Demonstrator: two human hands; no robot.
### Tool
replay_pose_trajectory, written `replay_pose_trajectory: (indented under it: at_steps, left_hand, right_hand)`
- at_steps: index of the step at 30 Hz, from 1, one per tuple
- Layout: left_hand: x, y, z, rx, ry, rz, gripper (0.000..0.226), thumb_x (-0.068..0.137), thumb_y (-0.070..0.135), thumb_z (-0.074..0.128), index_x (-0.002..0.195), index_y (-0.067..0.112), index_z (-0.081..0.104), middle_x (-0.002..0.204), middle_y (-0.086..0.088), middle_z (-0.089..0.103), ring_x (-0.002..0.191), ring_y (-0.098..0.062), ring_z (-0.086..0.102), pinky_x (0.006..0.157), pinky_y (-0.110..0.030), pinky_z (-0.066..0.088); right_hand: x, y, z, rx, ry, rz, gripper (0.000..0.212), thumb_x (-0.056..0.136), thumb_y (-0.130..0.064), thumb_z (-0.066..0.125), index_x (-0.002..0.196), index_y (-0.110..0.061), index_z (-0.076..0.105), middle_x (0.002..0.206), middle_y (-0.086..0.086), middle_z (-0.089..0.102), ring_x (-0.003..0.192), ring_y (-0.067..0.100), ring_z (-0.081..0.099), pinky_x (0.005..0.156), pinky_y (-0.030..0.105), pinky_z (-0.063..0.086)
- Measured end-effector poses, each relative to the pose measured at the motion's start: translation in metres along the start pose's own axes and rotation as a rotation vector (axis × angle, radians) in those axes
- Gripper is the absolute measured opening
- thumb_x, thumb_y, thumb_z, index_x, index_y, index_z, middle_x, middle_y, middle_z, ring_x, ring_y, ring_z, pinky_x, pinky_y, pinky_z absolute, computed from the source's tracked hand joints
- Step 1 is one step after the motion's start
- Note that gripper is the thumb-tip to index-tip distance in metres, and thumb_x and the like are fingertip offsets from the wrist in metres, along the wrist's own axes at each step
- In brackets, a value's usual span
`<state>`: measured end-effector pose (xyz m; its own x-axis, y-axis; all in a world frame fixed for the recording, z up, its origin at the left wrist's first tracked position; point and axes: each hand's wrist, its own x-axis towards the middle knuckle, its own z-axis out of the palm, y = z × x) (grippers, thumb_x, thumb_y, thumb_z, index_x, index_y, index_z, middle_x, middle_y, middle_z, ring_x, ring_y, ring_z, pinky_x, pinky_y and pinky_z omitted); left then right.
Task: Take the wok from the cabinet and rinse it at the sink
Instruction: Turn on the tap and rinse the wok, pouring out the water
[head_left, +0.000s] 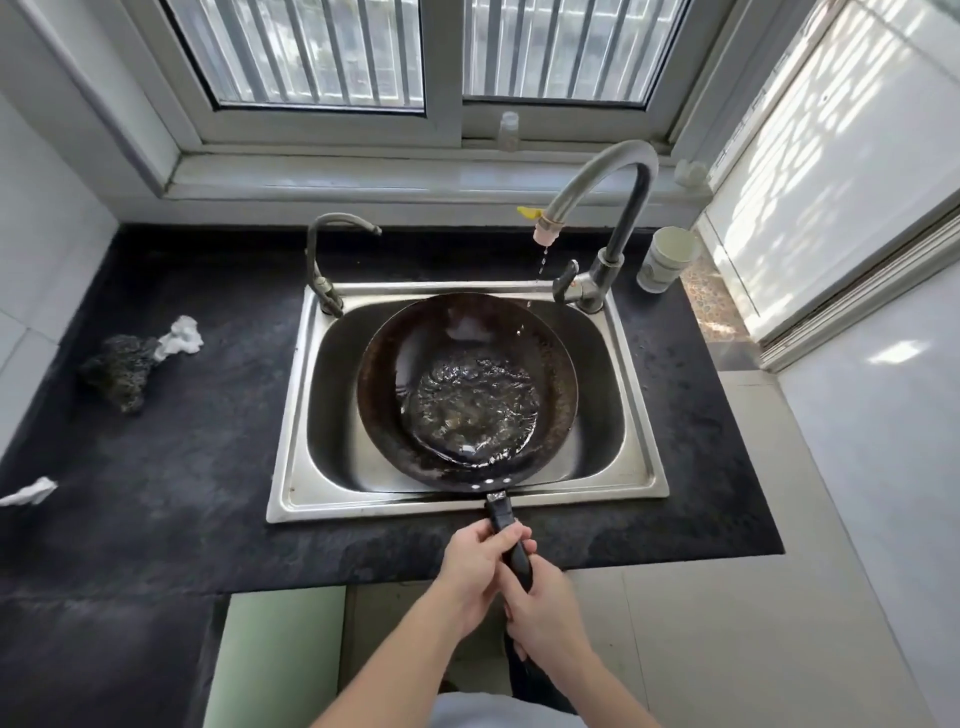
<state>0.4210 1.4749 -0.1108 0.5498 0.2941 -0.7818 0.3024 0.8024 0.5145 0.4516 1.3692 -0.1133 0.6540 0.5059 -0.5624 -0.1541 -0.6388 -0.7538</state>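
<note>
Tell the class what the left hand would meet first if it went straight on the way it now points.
Sliding up the black handle it grips, the left hand would likely first meet the dark round metal wok at its near rim, above the front edge of the steel sink.

SINK NEARLY FULL: A dark wok (467, 389) fills most of the steel sink (363, 506), leaving only slim crescents of basin along the left and right walls. The tall gooseneck faucet (631, 151) arches over the wok's back right rim with its lever (566, 280) just beside that rim, while a smaller tap (312, 254) stands at the back left corner. At the front, the left hand (478, 564) and right hand (543, 616) both grip the handle (504, 519), blocking the middle of the near edge. Bare black countertop (182, 493) stretches left of the sink as far as a dark scouring pad (117, 371) and a crumpled tissue (182, 338). The strip on the right is narrower, with a cup (667, 260) at its back corner.
</note>
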Motion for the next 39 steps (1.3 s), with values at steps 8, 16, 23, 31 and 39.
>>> replay_pose_trajectory:
  at_steps: [8,16,23,31,39]
  left_hand:
    - [-0.002,-0.001,0.001,0.045,0.098,0.042,0.015,0.091,0.005,0.065,0.104,-0.002,0.069,0.088,-0.015,0.076,0.089,-0.024,0.074,0.075,-0.033,0.059]
    - [0.008,-0.005,0.024,0.05,0.069,0.007,0.018,0.09,0.001,0.065,0.105,-0.01,0.067,0.082,-0.015,0.073,0.079,-0.022,0.071,0.072,-0.031,0.059]
    - [0.009,0.006,0.027,0.013,0.069,0.023,0.017,0.091,0.003,0.065,0.104,-0.008,0.068,0.084,-0.015,0.073,0.08,-0.021,0.07,0.072,-0.03,0.057]
    - [-0.007,0.007,0.007,-0.013,0.104,0.061,0.015,0.091,0.002,0.064,0.101,-0.009,0.068,0.085,-0.016,0.073,0.08,-0.021,0.071,0.072,-0.03,0.058]
    - [-0.014,0.004,0.006,-0.097,0.069,0.049,0.017,0.09,0.004,0.066,0.104,-0.007,0.067,0.091,-0.016,0.073,0.082,-0.024,0.071,0.077,-0.034,0.058]
  right_hand:
    - [0.002,-0.007,-0.009,0.078,-0.118,0.034,0.022,0.099,-0.025,0.059,0.079,-0.017,0.06,0.05,-0.006,0.055,0.039,0.007,0.048,0.04,0.026,0.042]
    - [0.012,0.005,-0.027,-0.014,-0.017,0.026,0.023,0.09,-0.031,0.06,0.071,-0.017,0.06,0.051,-0.001,0.057,0.045,0.013,0.052,0.048,0.032,0.041]
    - [0.02,-0.006,-0.031,-0.112,0.003,-0.01,0.023,0.092,-0.034,0.062,0.081,-0.013,0.064,0.061,-0.002,0.065,0.048,0.004,0.058,0.048,0.019,0.044]
    - [0.008,-0.017,-0.017,-0.188,-0.032,-0.044,0.021,0.092,-0.035,0.062,0.089,-0.015,0.068,0.072,0.0,0.072,0.058,0.007,0.063,0.052,0.018,0.048]
    - [0.001,-0.013,-0.019,-0.155,-0.044,-0.077,0.02,0.082,-0.036,0.066,0.092,-0.019,0.07,0.076,-0.002,0.072,0.067,0.01,0.068,0.066,0.034,0.058]
